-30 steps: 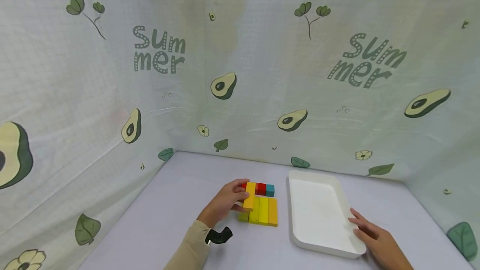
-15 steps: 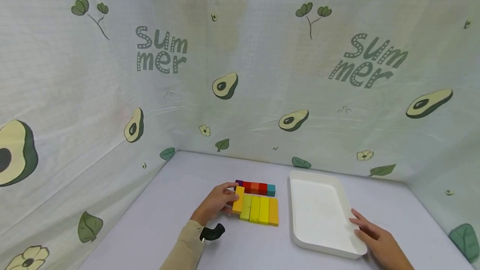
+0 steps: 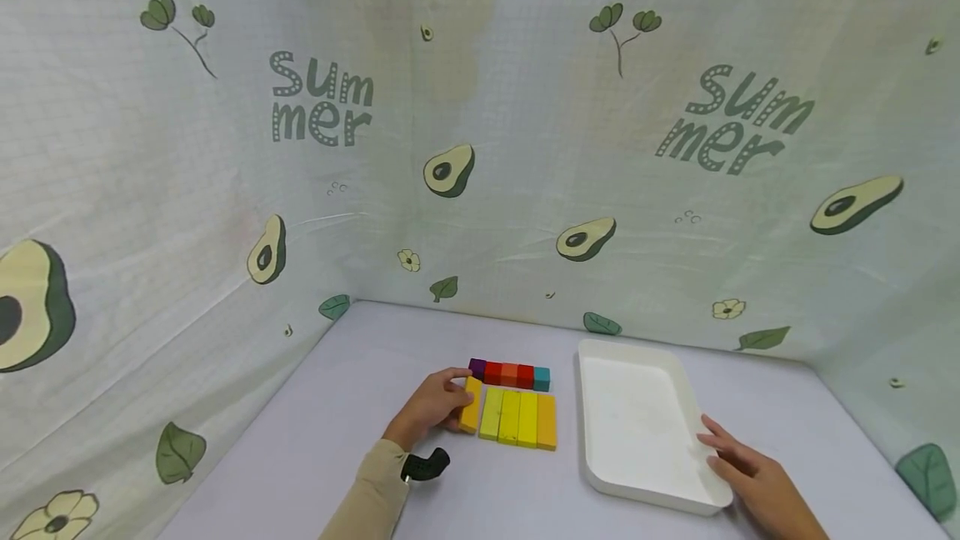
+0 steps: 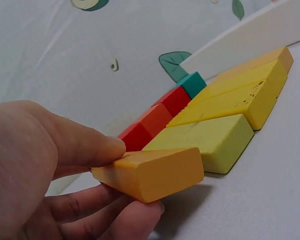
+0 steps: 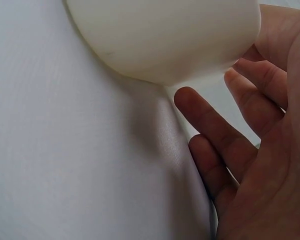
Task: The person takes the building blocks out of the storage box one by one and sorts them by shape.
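Observation:
My left hand (image 3: 431,407) pinches an orange-yellow wooden block (image 3: 470,407) at the left end of a row of similar blocks. In the left wrist view the held block (image 4: 167,175) is tilted, with a shadow below it and a lime-green block (image 4: 210,142) right beside it. Two yellow blocks (image 3: 518,419) and an orange block (image 3: 547,422) continue that row to the right. My right hand (image 3: 757,477) is at the right side of a white tray (image 3: 652,500), its fingers loosely extended along the wall in the right wrist view.
Behind the long blocks runs a row of small cubes: purple (image 3: 477,367), red (image 3: 492,372), orange-red (image 3: 509,374), red (image 3: 526,376) and teal (image 3: 542,378). A printed cloth (image 3: 510,190) hangs around the back and sides of the white table (image 3: 375,357).
My left hand has carried the orange-yellow block leftward and down, from over the row to its left end. The lime-green block and purple cube are uncovered. The right hand and tray stay put.

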Available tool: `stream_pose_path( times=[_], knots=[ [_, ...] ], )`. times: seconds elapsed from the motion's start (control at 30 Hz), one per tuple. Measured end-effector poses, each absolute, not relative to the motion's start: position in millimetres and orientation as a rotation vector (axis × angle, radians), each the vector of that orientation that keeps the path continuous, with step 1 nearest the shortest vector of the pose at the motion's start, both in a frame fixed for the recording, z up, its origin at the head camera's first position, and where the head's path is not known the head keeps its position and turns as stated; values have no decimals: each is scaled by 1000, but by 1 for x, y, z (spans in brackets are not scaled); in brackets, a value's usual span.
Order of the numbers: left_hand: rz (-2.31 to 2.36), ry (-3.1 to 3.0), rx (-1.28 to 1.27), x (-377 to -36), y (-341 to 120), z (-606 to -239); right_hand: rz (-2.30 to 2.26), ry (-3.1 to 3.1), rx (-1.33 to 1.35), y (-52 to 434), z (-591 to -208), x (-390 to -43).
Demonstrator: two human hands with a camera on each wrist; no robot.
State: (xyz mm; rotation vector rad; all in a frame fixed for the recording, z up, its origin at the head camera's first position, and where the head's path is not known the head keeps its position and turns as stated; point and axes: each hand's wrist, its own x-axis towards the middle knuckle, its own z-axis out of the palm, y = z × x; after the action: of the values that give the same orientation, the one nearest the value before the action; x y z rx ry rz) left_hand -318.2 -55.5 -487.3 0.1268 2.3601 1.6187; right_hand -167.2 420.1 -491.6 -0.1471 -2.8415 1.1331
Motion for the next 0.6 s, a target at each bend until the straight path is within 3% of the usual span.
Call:
stream_pose_path(
  times=[0.6],
  knots=[
    [1430,2500,47,-316,-42,-485,1183,-2810,-106,420,-491,-164]
  ],
)
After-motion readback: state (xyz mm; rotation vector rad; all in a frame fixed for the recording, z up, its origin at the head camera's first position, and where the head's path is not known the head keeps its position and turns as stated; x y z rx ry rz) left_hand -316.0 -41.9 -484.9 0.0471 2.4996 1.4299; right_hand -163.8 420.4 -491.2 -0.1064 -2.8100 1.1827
